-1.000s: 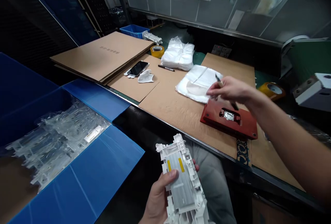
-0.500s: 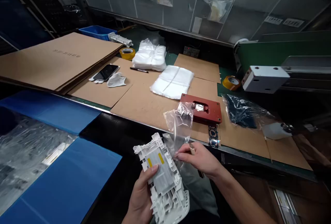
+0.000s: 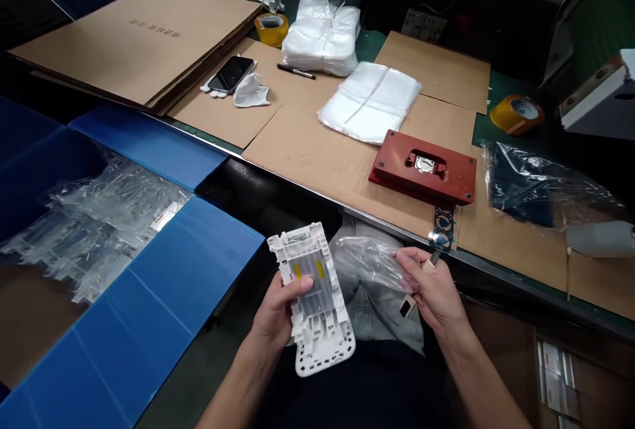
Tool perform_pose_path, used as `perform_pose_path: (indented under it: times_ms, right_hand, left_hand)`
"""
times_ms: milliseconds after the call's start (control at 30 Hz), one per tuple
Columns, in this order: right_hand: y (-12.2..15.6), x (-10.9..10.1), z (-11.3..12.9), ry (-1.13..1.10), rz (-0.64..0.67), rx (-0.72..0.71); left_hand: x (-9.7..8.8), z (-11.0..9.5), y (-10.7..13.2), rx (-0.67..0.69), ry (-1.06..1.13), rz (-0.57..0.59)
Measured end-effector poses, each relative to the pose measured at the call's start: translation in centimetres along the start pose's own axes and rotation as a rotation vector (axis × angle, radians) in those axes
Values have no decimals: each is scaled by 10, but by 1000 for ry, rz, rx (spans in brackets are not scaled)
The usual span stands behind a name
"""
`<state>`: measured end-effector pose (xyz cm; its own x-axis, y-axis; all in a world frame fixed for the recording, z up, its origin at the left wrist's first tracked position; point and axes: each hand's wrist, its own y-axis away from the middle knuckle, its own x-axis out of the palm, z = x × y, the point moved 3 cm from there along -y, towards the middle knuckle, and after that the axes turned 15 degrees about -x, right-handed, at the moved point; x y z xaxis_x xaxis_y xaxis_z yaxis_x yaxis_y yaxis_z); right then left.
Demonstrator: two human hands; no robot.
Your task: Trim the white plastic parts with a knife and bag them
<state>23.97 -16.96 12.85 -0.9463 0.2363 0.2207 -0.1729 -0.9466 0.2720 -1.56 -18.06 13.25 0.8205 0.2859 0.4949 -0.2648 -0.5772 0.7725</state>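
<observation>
Below the bench edge, left hand (image 3: pixel 278 313) gripping white plastic part (image 3: pixel 317 297), right hand (image 3: pixel 434 290) pinching clear bag (image 3: pixel 370 260), red fixture (image 3: pixel 424 168) beyond

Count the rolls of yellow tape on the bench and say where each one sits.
2. One tape roll lies at the back, left of the tied bundle of plastic bags. The other tape roll lies on the right, on the green mat behind the dark bag. Others may be hidden.

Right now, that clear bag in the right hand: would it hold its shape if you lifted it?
Probably not: the clear bag is thin and crumpled, sagging from the right hand, so likely floppy. It looks very light, and its glossy film may be slippery.
</observation>
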Motion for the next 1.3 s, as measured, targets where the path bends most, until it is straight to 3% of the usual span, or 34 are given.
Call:
perform_pose_path:
  times_ms: [67, 133, 267, 400, 500, 600, 700, 800, 900, 1000, 1133, 1300]
  right_hand:
    - [-2, 4, 3, 59, -13, -51]
    - [-3, 9, 8, 222, 53, -123]
    - [-1, 23, 24, 616, 371, -432]
    - [7, 42, 39, 814, 830, -694]
    - [16, 54, 47, 941, 1117, -723]
    - [22, 56, 54, 1028, 1275, -688]
    - [20, 48, 57, 1110, 1325, -698]
    - [6, 34, 55, 1202, 1237, -701]
    - [-8, 29, 44, 1158, 1151, -647]
    - [-9, 38, 31, 935, 1179, -518]
    - [14, 56, 17, 611, 1254, -405]
    - [38, 67, 5, 769, 1153, -529]
  left_hand:
    - [-2, -12, 8, 78, -261, 24]
    - [-1, -25, 16, 121, -576, 22]
    - [12, -44, 28, 226, -1075, -12]
    - [29, -43, 24, 361, -1084, 24]
    - [35, -35, 15, 377, -1090, 47]
    - [36, -27, 9, 382, -1215, 64]
    - [29, -24, 8, 348, -1261, -17]
    - [21, -25, 8, 246, -1189, -83]
    - [17, -25, 10, 196, -1066, -111]
    - [15, -22, 7, 200, -936, -173]
    - [11, -16, -3, 171, -663, -312]
    - [4, -9, -17, 159, -315, -293]
